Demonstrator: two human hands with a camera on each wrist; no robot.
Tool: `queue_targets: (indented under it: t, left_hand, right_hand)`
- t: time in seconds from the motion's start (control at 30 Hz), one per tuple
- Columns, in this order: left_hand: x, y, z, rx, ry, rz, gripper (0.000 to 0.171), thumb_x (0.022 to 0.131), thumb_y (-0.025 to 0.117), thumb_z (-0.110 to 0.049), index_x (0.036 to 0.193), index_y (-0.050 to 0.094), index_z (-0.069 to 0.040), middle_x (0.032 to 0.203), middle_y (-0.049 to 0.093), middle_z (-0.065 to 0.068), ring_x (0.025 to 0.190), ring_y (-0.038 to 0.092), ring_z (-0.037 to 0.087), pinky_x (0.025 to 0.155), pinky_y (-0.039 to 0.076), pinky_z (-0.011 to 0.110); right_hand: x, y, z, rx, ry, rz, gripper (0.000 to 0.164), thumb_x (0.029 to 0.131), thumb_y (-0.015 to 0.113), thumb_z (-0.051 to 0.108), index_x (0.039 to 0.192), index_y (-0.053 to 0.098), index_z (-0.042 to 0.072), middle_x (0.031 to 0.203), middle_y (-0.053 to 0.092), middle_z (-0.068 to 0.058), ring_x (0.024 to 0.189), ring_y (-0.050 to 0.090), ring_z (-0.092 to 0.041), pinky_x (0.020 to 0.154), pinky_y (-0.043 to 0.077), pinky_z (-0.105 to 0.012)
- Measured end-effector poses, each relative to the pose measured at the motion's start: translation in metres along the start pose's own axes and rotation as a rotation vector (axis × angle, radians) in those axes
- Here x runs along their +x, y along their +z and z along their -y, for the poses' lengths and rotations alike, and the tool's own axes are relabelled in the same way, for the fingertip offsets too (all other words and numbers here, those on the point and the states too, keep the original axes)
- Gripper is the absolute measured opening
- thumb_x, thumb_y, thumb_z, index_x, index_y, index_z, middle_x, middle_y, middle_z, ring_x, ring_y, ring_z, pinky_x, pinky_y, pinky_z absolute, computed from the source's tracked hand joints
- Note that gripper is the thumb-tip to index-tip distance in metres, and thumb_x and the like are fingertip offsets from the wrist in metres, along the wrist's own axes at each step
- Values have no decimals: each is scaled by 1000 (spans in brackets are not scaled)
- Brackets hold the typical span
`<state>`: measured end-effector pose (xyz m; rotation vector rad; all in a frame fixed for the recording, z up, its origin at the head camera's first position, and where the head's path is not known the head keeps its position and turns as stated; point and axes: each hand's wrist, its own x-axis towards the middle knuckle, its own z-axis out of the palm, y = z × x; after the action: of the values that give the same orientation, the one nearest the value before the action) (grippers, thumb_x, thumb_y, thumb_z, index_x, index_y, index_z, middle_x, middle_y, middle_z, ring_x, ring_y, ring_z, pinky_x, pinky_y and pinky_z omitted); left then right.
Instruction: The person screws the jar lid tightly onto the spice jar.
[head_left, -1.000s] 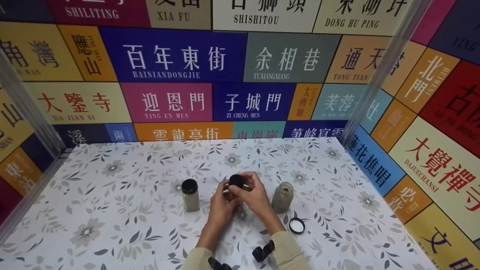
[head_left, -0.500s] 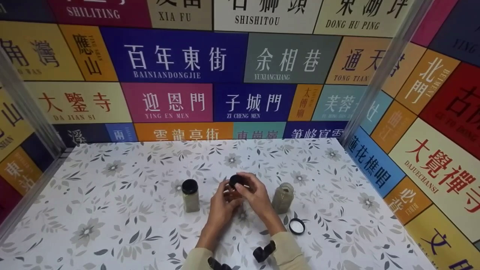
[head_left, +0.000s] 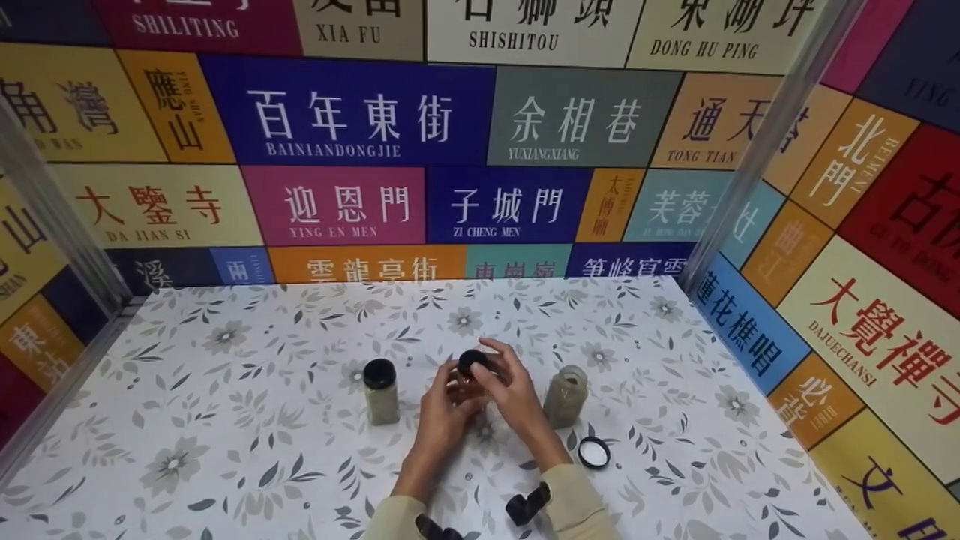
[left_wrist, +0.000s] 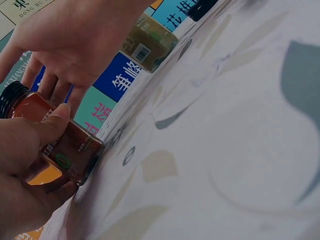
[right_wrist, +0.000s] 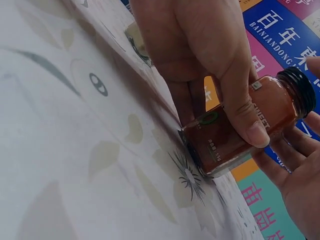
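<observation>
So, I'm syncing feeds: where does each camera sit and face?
Head: on the head, facing forward and down at the flower-print table; left hand, right hand and beige sleeves show.
Left wrist: on that wrist, facing forward-right; left hand grips the SWEET jar, right hand beyond.
Right wrist: on that wrist, facing forward-left; right hand by the black lid, left hand beyond.
Both wrist views share the SWEET jar and both hands.
</observation>
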<state>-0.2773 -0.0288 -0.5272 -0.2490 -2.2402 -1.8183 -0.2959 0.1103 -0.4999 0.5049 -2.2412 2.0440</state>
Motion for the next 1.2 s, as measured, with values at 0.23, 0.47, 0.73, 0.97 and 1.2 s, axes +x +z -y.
queue_targets:
  t: [0.23,0.47,0.73,0.97,1.2]
  left_hand:
    - [0,0,-3,-9,-21,2,62,80,79,-3,136,52,-5,120,66,23,106,70,35,90,59,40]
    - [-1,0,-4,17,-25,4,60,82,80,-8,134,53,-5,116,66,20,104,71,31,83,59,31]
    - [-2,-1,-1,-9,-26,9,61,82,80,-9,136,52,-4,118,66,22,102,72,31,81,59,29]
    - [0,0,-3,-32,-33,5,60,81,80,-5,134,52,-3,116,67,22,102,72,33,79,59,28]
    - [0,1,-3,-60,-32,8,60,80,80,-3,133,53,-5,116,65,22,105,71,34,79,59,28]
  right_hand:
    - [0,-2,0,-24,-56,22,45,100,60,16,144,52,7,136,61,-20,126,60,-33,99,51,-25]
    - [1,2,-1,-11,-38,-25,41,94,70,13,131,55,2,131,63,-22,127,60,-33,106,49,-40]
    - [1,3,-2,9,-3,-29,49,91,74,13,133,52,3,133,62,-22,128,59,-32,106,50,-41]
    - [0,-1,-1,-23,-34,16,48,99,61,16,145,50,6,140,59,-22,130,58,-32,103,50,-25]
    - [1,-3,-2,-49,-72,25,43,99,61,13,139,55,2,140,57,-24,129,57,-37,105,48,-25]
